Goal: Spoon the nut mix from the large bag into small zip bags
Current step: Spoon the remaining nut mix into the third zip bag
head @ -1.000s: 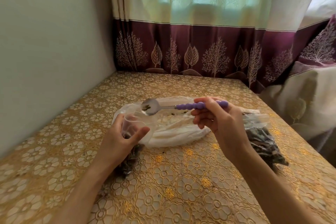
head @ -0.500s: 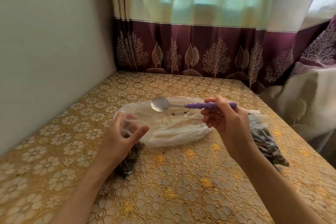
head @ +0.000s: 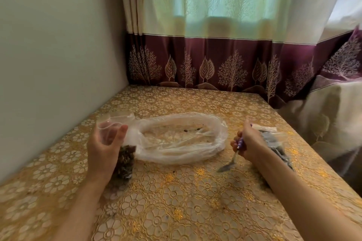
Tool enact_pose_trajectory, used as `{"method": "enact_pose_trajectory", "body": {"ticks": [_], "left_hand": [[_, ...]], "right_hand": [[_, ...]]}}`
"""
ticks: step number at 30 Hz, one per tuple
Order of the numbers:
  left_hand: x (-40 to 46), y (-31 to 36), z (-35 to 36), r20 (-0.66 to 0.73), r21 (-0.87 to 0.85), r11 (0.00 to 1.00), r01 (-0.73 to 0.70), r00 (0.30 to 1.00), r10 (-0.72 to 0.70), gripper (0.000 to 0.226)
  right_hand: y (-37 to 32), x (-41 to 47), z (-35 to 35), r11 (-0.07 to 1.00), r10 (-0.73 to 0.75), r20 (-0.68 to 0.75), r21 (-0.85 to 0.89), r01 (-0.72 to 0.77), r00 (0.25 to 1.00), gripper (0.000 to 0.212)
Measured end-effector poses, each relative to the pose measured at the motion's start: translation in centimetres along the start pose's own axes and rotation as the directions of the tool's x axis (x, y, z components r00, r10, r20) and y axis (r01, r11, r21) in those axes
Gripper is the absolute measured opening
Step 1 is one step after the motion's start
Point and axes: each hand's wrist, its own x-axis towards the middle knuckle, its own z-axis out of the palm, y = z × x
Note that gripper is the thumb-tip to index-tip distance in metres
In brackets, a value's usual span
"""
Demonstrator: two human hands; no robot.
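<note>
The large clear bag (head: 182, 139) lies open and nearly flat in the middle of the table, with only a few dark bits left inside. My left hand (head: 103, 145) holds a small zip bag (head: 125, 154) upright by its open top, left of the large bag; dark nut mix fills its lower part. My right hand (head: 248, 141) grips a purple-handled spoon (head: 232, 159), right of the large bag. The metal bowl of the spoon points down and touches the tablecloth. Another filled small zip bag (head: 276, 143) lies behind my right wrist, partly hidden.
The table (head: 176, 201) has a gold floral cloth. A plain wall runs along its left side and a curtain (head: 215, 64) hangs behind it. The table's right edge drops off next to a draped cloth (head: 329, 115).
My right hand has carried the spoon from above the small zip bag to the right and down, tipping its bowl onto the table. My left hand has lifted the small bag's top slightly.
</note>
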Motion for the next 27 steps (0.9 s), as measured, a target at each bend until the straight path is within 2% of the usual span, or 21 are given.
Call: {"method": "enact_pose_trajectory", "body": {"ticks": [3,6,8,10,13,16,18,20,22,23,25,26,27], "left_hand": [[1.1,-0.3,-0.6,-0.056,0.063,0.998,0.021,0.998,-0.017,0.042],[1.6,-0.7,-0.7,-0.034,0.129,0.99,0.053,0.998,-0.049,0.04],[1.5,-1.0,-0.7,0.017,0.175,0.983,0.062,0.998,-0.066,0.04],[1.7,-1.2,-0.8,0.038,0.182,0.98,0.075,0.996,-0.083,0.042],[1.9,-1.4,-0.8,0.073,0.17,0.979,0.112,0.989,-0.126,0.049],[2.0,-1.4,-0.8,0.082,0.151,0.974,0.168,0.98,-0.182,0.072],[2.0,-0.7,-0.8,0.055,0.161,0.975,0.153,0.985,-0.164,0.075],[1.8,0.4,-0.8,-0.008,0.231,0.971,0.066,0.998,-0.066,0.073],[1.5,2.0,-0.6,-0.079,0.378,0.913,-0.152,0.978,0.195,0.063],[1.2,2.9,-0.4,-0.077,0.446,0.843,-0.3,0.926,0.37,0.054],[0.5,4.4,1.0,0.053,0.472,0.684,-0.556,0.793,0.607,0.032],[0.1,4.8,2.2,0.162,0.428,0.641,-0.637,0.752,0.639,0.022],[-0.5,4.9,3.5,0.286,0.372,0.647,-0.666,0.745,0.603,0.017]], "right_hand": [[-0.4,1.2,0.5,0.999,0.036,0.012,-0.037,-0.035,0.999,0.035],[-0.1,2.5,1.0,0.979,-0.043,-0.009,-0.202,0.04,0.999,0.024],[0.5,3.4,1.2,0.928,-0.107,-0.007,-0.359,0.097,0.994,0.028],[1.0,3.9,1.4,0.888,-0.124,0.014,-0.445,0.117,0.992,0.04],[1.5,4.1,1.9,0.897,-0.115,0.071,-0.421,0.135,0.991,0.061],[1.8,4.2,2.2,0.873,-0.139,0.074,-0.461,0.157,0.988,0.053],[1.7,4.4,2.2,0.899,-0.104,0.09,-0.419,0.132,0.991,0.05],[1.3,4.0,2.1,0.909,-0.081,0.117,-0.398,0.121,0.99,0.047],[0.9,3.6,1.8,0.899,-0.091,0.137,-0.414,0.141,0.986,0.04],[0.6,3.4,1.5,0.89,-0.106,0.141,-0.428,0.157,0.984,0.035],[0.0,2.9,1.0,0.872,-0.144,0.145,-0.45,0.195,0.979,0.029],[-0.3,2.6,0.7,0.86,-0.17,0.152,-0.46,0.222,0.974,0.029],[-0.8,2.3,0.5,0.847,-0.198,0.163,-0.469,0.253,0.966,0.029]]}}
